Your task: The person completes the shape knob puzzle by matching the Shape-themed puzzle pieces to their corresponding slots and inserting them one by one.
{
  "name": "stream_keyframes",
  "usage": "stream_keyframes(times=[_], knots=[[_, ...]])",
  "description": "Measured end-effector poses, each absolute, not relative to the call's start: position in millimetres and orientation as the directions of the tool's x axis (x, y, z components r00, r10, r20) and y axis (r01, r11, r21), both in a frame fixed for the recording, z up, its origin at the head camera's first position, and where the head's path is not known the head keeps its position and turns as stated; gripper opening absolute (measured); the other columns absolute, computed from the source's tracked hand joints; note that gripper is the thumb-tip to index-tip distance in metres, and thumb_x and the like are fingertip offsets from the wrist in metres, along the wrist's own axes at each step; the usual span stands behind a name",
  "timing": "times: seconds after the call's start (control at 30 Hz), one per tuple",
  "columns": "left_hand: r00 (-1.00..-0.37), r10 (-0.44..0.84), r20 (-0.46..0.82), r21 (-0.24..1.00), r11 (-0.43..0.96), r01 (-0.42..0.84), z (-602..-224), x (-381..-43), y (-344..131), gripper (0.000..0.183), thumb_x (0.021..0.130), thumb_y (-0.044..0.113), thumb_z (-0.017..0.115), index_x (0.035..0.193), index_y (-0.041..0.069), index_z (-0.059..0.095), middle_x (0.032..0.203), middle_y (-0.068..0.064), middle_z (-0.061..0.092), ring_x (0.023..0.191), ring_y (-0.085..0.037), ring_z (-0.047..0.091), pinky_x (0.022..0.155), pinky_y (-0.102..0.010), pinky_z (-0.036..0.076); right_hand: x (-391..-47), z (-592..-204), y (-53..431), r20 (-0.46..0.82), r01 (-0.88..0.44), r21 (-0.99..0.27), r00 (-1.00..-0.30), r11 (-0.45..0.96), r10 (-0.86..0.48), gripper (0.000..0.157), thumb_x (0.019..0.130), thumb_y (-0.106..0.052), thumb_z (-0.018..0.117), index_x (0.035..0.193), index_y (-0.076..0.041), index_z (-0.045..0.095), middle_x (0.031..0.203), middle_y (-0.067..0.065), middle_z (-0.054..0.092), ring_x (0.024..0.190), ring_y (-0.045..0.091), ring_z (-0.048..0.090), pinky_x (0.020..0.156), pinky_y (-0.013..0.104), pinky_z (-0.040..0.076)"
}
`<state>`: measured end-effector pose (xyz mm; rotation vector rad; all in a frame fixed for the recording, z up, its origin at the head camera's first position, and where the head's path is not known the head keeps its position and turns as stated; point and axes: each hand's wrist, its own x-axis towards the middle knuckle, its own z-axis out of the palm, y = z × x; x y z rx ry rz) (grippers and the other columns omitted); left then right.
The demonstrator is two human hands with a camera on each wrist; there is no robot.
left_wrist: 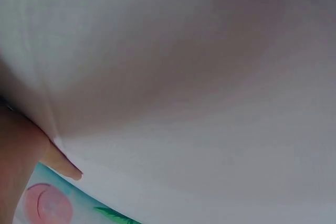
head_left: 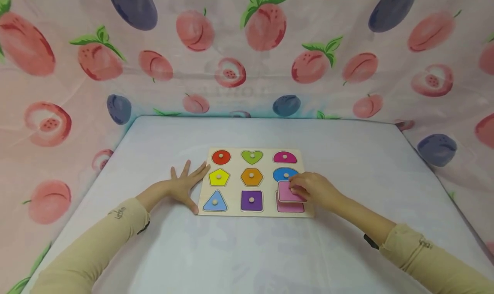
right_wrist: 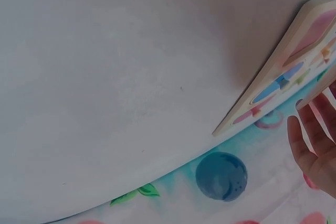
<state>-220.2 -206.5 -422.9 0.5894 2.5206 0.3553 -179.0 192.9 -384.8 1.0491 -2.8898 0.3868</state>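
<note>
A wooden knob puzzle board (head_left: pixel 235 206) lies on the white table. My right hand (head_left: pixel 314 189) pinches a pink rectangular puzzle piece (head_left: pixel 287 192) over the pink recess (head_left: pixel 290 207) at the board's near right corner. The piece overlaps that recess in the head view, and its knob is hidden by the fingers. In the right wrist view the fingers (right_wrist: pixel 314 129) show at the right edge beside the tilted-looking board. My left hand (head_left: pixel 183 187) is spread, its fingertips and thumb at the board's left edge. Only part of the left hand (left_wrist: pixel 23 156) shows in the left wrist view.
Several other pieces sit in the board, among them a red circle (head_left: pixel 221 157), a green heart (head_left: pixel 252 157), a blue oval (head_left: pixel 284 174) and a purple square (head_left: pixel 252 201). A fruit-print cloth (head_left: pixel 231 32) hangs behind and beside the white tabletop (head_left: pixel 231 259).
</note>
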Motion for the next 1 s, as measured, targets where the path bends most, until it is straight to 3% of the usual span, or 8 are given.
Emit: stream_keyframes(times=[0.23, 0.5, 1.0], knots=[[-0.761, 0.484, -0.432, 0.364, 0.865, 0.344, -420, -221, -207, 0.139, 0.053, 0.057, 0.084, 0.152, 0.021, -0.007, 0.159, -0.007, -0.017, 0.137, -0.047, -0.029, 0.092, -0.076, -0.022, -174, -390, 192, 0.13, -0.655, -0.205, -0.754, 0.727, -0.644, 0.017, 0.077, -0.009, 0.076, 0.093, -0.006, 0.072, 0.097, 0.008, 0.072, 0.09, 0.024, 0.067, 0.08, 0.037, 0.056], [-0.761, 0.483, -0.433, 0.362, 0.866, 0.344, -422, -221, -206, 0.138, 0.053, 0.058, 0.083, 0.152, 0.022, -0.007, 0.159, -0.008, -0.016, 0.137, -0.047, -0.028, 0.093, -0.076, -0.022, -167, -398, 190, 0.054, -0.604, -0.225, -0.791, 0.764, -0.61, 0.018, 0.079, -0.011, 0.074, 0.097, -0.007, 0.071, 0.101, 0.007, 0.072, 0.095, 0.024, 0.066, 0.083, 0.037, 0.055], [-0.775, 0.486, -0.404, 0.375, 0.861, 0.344, -420, -218, -205, 0.138, 0.053, 0.055, 0.085, 0.152, 0.019, -0.004, 0.16, -0.008, -0.012, 0.138, -0.048, -0.026, 0.092, -0.078, -0.019, -164, -405, 189, 0.091, -0.628, -0.241, -0.774, 0.74, -0.627, 0.016, 0.08, -0.012, 0.073, 0.095, -0.006, 0.071, 0.098, 0.008, 0.073, 0.089, 0.022, 0.068, 0.08, 0.034, 0.056]])
